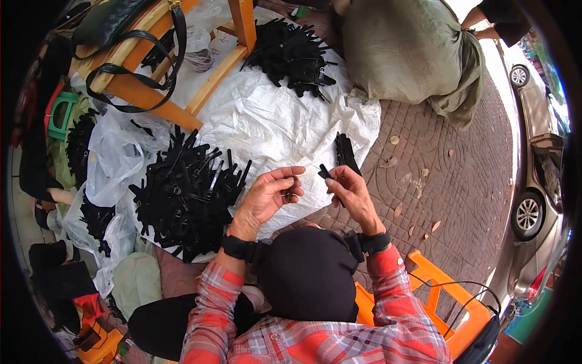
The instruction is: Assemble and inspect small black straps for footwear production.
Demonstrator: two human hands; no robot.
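Bulging grey-green sack at top, crumpled clear plastic bags — left

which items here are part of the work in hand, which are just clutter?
In use:
left hand pinching a small black part
right hand holding black strap pieces
near pile of black straps
far pile of black straps
white sheet under both piles

Lying about:
black handbag on wooden frame
grey-green sack
orange stool
parked cars

The setting is outdoors in daylight on a patterned brick pavement scattered with dry leaves. A white plastic sheet covers the ground, with a wooden chair frame standing on it. Parked cars line the right edge; an orange plastic stool stands at lower right.
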